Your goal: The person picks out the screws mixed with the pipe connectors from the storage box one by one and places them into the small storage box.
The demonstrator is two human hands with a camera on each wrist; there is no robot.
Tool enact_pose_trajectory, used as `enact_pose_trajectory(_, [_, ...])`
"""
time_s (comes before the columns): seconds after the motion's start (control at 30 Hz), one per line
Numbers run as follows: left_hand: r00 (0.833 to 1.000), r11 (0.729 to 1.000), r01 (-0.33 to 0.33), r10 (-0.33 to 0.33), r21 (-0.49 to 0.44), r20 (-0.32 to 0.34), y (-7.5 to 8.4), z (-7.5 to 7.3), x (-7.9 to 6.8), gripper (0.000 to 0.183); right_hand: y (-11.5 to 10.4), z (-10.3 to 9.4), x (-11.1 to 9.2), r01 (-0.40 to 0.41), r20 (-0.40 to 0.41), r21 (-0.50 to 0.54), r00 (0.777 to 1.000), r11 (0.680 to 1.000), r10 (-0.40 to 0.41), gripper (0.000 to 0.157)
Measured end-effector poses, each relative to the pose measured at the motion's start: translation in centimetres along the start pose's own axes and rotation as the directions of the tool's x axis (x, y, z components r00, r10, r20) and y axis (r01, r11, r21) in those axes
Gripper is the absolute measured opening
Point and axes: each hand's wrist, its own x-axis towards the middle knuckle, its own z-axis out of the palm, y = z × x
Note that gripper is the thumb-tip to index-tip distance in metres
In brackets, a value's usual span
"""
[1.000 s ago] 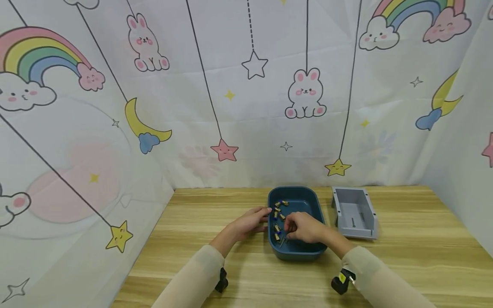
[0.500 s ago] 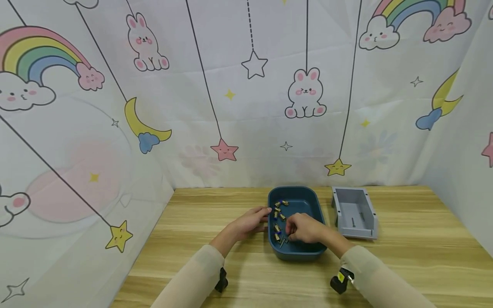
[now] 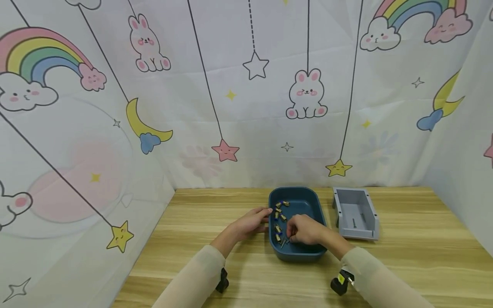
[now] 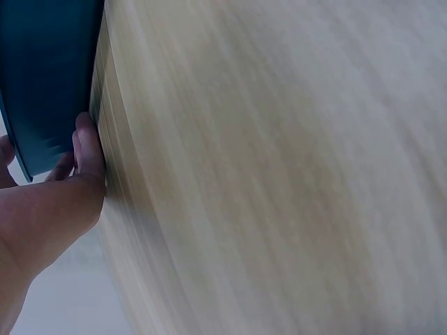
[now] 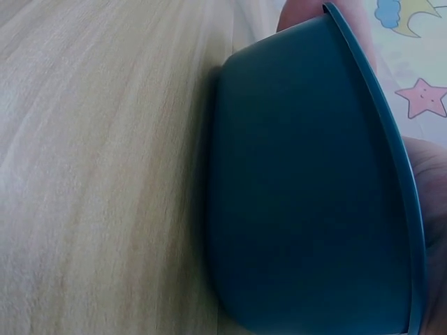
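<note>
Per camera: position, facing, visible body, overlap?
Head: worn on head, facing forward and down at blue tub and gray bin; left hand, right hand, sleeves show.
Left wrist: on wrist, facing along tabletop toward tub; left hand shows.
Right wrist: on wrist, facing tub's outer wall; hand parts show behind tub.
Both wrist views share tub, tabletop.

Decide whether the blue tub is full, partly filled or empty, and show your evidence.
Partly filled: in the head view, brass-coloured pieces lie at left in the blue tub, while much of its floor shows bare.
</note>
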Motion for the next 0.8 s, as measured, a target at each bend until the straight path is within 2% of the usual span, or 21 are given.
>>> enact_pose_trajectory(0.37, [1.000,1.000,-0.004,0.004,0.001,-0.006,-0.03,-0.03,0.03,0.066,0.03,0.03,0.11,0.027,0.008,-0.037,1.000,0.999,-0.026,0.018])
enact_pose_trajectory(0.8, [1.000,1.000,0.001,-0.001,-0.013,0.007,0.17,-0.06,-0.17,0.066,0.22,-0.15,0.28,-0.004,0.008,-0.010,1.000,1.000,0.004,0.016])
